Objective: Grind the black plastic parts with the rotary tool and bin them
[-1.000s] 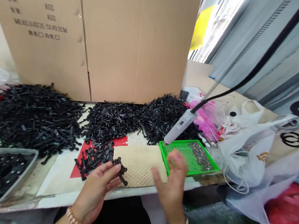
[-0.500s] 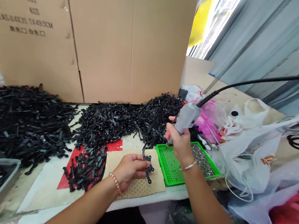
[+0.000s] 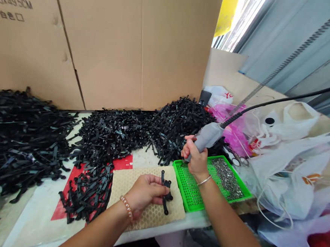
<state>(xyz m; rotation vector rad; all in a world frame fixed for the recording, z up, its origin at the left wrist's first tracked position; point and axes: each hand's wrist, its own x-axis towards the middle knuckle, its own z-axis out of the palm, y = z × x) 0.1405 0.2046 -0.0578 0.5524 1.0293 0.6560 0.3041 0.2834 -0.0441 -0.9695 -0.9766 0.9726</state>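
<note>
Over a tan textured mat (image 3: 121,180), my left hand (image 3: 149,192) pinches a small black plastic bracket (image 3: 165,204) with arms pointing up and down. My right hand (image 3: 195,157) is wrapped round a grey electric screwdriver (image 3: 209,136), whose black cable runs off to the right. The tool's tip points down at the near-left corner of a green perforated tray (image 3: 194,207); the exact tip is hard to make out. Small metal screws (image 3: 227,178) lie heaped in the tray's right part, and others are scattered across its holes.
Large heaps of black plastic parts (image 3: 116,135) cover the table's back and left. A tall cardboard box (image 3: 108,48) stands behind them. Scissors (image 3: 243,160), a pink bag (image 3: 233,134) and white plastic bags (image 3: 289,166) lie to the right. A coiled spring (image 3: 294,53) runs up from the screwdriver.
The view has shifted a little right and down. The bracket in my left hand has turned more upright. The screwdriver tilts further over, still by the tray.
</note>
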